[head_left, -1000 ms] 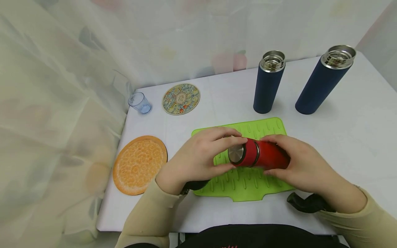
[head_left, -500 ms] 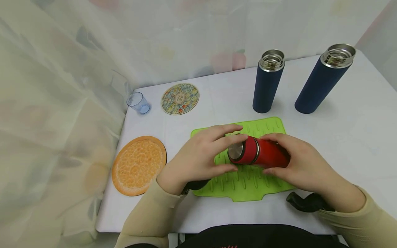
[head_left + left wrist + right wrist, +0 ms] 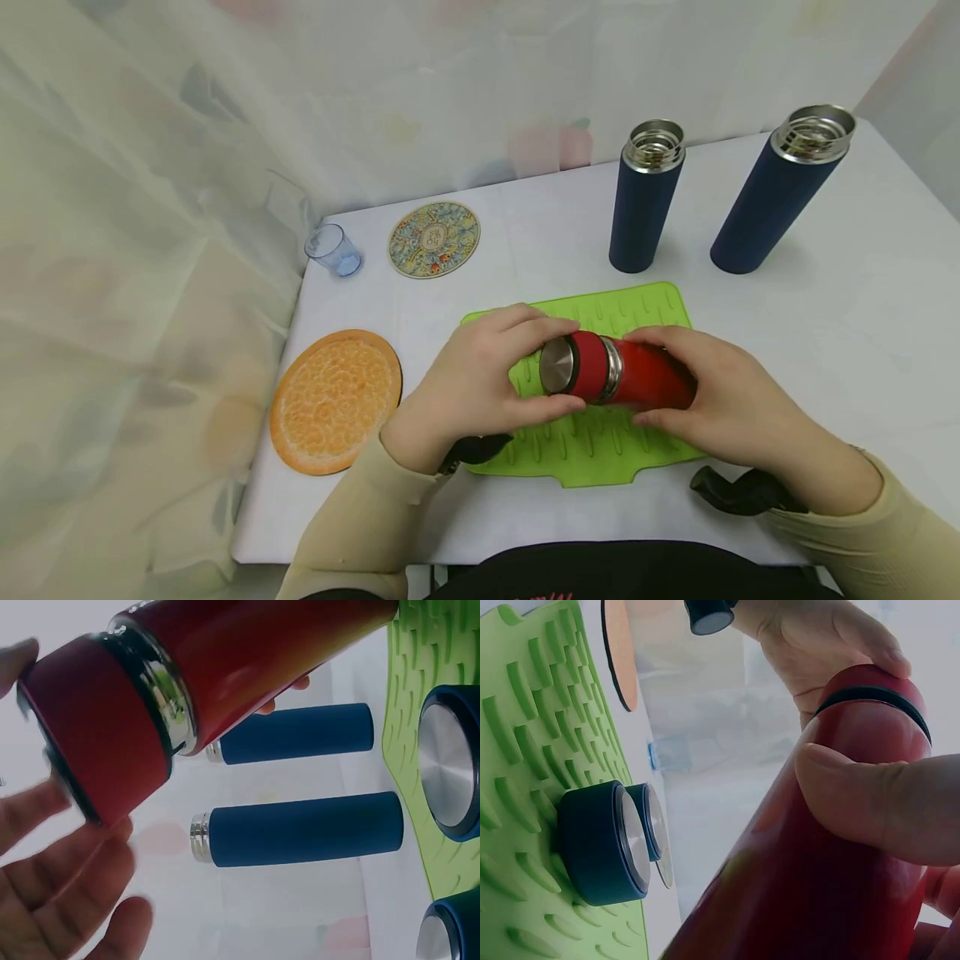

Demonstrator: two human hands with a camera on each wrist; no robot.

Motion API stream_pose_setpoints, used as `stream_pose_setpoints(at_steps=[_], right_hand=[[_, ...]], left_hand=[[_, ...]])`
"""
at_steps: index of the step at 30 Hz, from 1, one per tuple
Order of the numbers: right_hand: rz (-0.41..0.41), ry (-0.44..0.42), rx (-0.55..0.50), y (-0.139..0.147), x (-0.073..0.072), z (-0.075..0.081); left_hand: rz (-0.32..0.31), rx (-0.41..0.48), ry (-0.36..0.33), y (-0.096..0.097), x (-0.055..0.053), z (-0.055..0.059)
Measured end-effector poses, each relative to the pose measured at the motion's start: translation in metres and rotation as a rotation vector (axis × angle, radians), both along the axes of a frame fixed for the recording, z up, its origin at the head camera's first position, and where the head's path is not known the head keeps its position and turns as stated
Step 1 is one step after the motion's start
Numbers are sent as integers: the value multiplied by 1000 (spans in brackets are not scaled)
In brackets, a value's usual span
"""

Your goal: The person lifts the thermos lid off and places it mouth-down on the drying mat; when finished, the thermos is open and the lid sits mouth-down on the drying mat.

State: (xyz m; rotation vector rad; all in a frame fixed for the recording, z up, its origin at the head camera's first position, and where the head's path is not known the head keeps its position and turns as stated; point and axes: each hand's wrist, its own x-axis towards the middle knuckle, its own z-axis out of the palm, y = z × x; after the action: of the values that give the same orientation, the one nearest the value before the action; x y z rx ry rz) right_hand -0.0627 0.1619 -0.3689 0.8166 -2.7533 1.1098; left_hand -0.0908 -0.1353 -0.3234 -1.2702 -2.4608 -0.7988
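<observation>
A red thermos (image 3: 648, 373) is held tilted above the green mat, its lid end toward the left. My right hand (image 3: 720, 392) grips its body, the thumb along the near side. My left hand (image 3: 480, 375) pinches the red lid (image 3: 588, 367), which has a steel top, between thumb and fingers. Between lid and body shows a band of silver neck (image 3: 161, 682). Two dark blue lids with steel tops, one larger lid (image 3: 604, 844) and one lid behind it (image 3: 654, 821), stand low by the mat in the right wrist view; the bottle and hands hide them from the head view.
The green ribbed mat (image 3: 600, 454) lies under the hands. Two lidless dark blue thermoses stand behind it, a left thermos (image 3: 645, 208) and a right thermos (image 3: 776, 200). Leftward are an orange round mat (image 3: 337, 400), a patterned round trivet (image 3: 435, 240) and a blue glass (image 3: 341, 254).
The red lid has shifted left from the body, and more of the silver neck shows. My left fingers, spread looser half a second ago, have come in on the lid. The right hand keeps its grip.
</observation>
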Motion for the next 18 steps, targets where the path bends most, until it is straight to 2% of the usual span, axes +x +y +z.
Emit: stream_pose_setpoints(at_steps=[4, 9, 14, 18], right_hand=[[-35, -33, -25, 2, 0, 1], [-103, -77, -98, 6, -3, 4], [-152, -76, -209, 6, -14, 8], [-180, -96, -358, 0, -31, 14]], left_hand=[[100, 68, 20, -5, 4, -1], [165, 110, 43, -20, 9, -3], [211, 51, 42, -36, 14, -9], [251, -35, 32, -44, 18, -18]])
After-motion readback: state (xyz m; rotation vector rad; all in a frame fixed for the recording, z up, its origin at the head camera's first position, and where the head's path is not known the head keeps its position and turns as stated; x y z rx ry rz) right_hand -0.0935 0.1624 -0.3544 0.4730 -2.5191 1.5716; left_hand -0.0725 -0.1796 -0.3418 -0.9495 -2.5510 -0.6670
